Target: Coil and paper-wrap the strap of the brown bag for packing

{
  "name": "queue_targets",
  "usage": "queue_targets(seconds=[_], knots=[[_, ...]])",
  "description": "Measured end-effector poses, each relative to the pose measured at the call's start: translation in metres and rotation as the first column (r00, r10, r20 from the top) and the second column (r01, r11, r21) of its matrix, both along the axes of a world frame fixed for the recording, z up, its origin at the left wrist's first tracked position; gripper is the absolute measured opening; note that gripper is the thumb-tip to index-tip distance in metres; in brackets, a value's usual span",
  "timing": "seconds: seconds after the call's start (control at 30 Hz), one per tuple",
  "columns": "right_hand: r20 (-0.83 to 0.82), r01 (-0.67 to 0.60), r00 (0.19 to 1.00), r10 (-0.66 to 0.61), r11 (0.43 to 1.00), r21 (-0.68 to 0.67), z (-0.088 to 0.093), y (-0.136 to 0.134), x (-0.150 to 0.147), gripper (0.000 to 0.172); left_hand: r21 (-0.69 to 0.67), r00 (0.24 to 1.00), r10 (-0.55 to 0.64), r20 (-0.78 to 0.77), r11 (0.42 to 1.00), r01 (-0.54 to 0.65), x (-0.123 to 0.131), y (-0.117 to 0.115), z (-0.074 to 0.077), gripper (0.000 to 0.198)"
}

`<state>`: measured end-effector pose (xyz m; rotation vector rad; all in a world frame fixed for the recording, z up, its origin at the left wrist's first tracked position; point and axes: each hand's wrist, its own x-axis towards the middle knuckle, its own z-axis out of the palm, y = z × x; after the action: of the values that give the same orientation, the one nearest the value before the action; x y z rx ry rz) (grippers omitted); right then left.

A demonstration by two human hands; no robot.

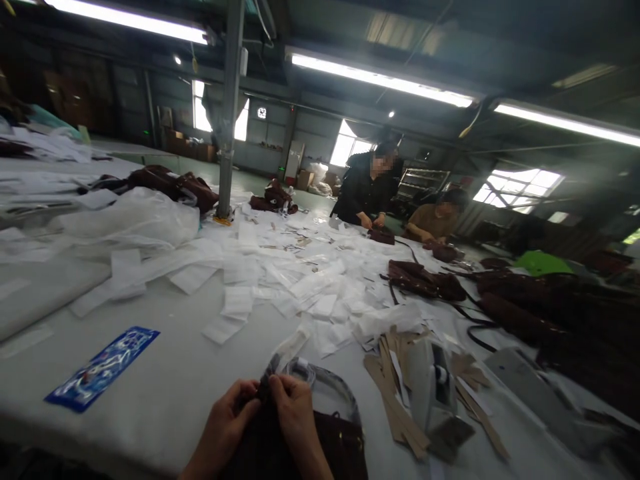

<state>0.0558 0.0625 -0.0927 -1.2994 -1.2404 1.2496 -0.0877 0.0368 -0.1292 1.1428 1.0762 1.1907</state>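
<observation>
Pinching a greyish, apparently wrapped handle of a dark brown bag, both hands are at the near edge of the white table. The left hand has thumb and fingertips pressed together on the handle's left end; the right hand nips it just beside, thumb against forefinger. The bag appears light and soft, liable to sag if gripped by its body; the handle looks stiffer, possibly slippery, yet the surer hold. The bag's body lies below and right of the fingers.
</observation>
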Motion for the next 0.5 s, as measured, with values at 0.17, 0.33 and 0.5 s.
queue_targets(seconds=[0.17, 0.33, 0.5], knots=[[-0.045, -0.048, 0.998, 0.045, 0.998, -0.051, -0.0068, 0.0047, 0.0052, 0.048, -0.014, 0.998, -0.037, 0.043, 0.999, 0.037, -0.0015, 0.0023, 0.0004, 0.022], [-0.027, -0.070, 0.997, 0.069, 0.996, -0.053, -0.0079, 0.0063, 0.0063, 0.048, -0.031, 0.993, -0.084, 0.083, 0.996, 0.087, -0.0047, 0.0031, 0.0014, 0.025], [0.059, -0.120, 0.991, 0.121, 0.992, -0.027, 0.0008, 0.0037, 0.0045, 0.043, -0.030, 0.996, -0.068, 0.059, 0.997, 0.070, -0.0054, 0.0034, -0.0004, 0.026]])
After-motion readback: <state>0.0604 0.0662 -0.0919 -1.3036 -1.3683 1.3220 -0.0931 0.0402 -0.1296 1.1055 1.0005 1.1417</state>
